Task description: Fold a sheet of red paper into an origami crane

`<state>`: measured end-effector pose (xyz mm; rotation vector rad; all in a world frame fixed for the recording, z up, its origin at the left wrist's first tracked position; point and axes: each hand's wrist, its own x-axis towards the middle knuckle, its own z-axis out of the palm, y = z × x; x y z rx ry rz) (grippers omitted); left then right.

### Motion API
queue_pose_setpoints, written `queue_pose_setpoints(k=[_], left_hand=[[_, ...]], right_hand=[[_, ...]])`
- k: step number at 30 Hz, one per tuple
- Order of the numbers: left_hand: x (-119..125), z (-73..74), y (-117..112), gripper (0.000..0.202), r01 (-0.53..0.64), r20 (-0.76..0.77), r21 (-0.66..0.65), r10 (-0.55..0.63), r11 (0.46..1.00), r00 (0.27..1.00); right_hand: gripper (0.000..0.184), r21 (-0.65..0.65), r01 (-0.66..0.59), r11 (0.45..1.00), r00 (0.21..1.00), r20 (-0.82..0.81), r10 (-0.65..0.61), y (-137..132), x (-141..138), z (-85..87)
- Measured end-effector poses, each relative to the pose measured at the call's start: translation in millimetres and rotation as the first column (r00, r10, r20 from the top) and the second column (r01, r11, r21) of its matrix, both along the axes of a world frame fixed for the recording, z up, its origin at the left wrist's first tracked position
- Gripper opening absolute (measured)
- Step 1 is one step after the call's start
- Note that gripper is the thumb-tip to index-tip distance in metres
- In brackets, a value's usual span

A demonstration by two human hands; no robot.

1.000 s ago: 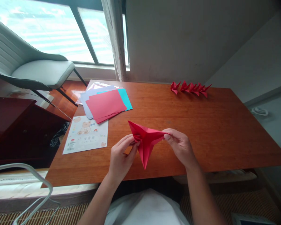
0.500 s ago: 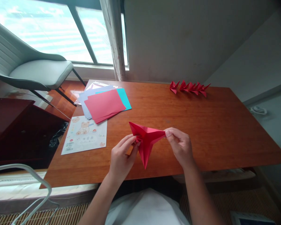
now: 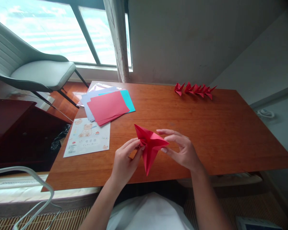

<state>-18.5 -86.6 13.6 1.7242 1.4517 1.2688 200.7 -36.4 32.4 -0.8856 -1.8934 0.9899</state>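
Note:
A red folded paper piece point(image 3: 151, 144) with several pointed flaps spread out is held up over the near part of the table. My left hand point(image 3: 126, 159) pinches its left side, where a small crumpled-looking fold sits between thumb and fingers. On the other side, my right hand point(image 3: 182, 148) has its fingers apart around the right-hand point of the paper. Its thumb and middle finger are close to that point, and whether they touch it I cannot tell. One flap points down toward me, another up to the left.
Several small red folded paper figures point(image 3: 194, 90) stand in a row at the table's far right. Red sheets point(image 3: 108, 107) lie on blue and pale ones at the left, above a bear-printed sheet point(image 3: 88, 139). A chair point(image 3: 43, 72) stands by the window.
My right hand has let its pinch on the right-hand point loosen, and its fingers have spread and shifted left. The paper has turned slightly in my left hand's hold.

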Motion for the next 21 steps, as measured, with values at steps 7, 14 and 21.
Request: queue_pose_setpoints(k=[7,14,21], left_hand=[[0.1,-1.2,-0.9,0.012,0.057,0.026,-0.008,-0.057,0.998,0.998],[-0.1,-1.0,0.0,0.013,0.070,0.039,-0.013,-0.070,0.997,0.997],[1.0,0.3,-1.7,0.012,0.064,0.074,-0.005,-0.063,0.998,0.995]], right_hand=[[0.015,-0.037,-0.005,0.999,0.998,-0.061,0.003,-1.5,-2.0,-1.6],[0.031,-0.006,0.012,1.000,1.000,-0.027,-0.012,-1.2,-0.2,-1.5],[0.031,0.006,0.013,1.000,0.999,-0.045,-0.013,-1.1,-1.5,-2.1]])
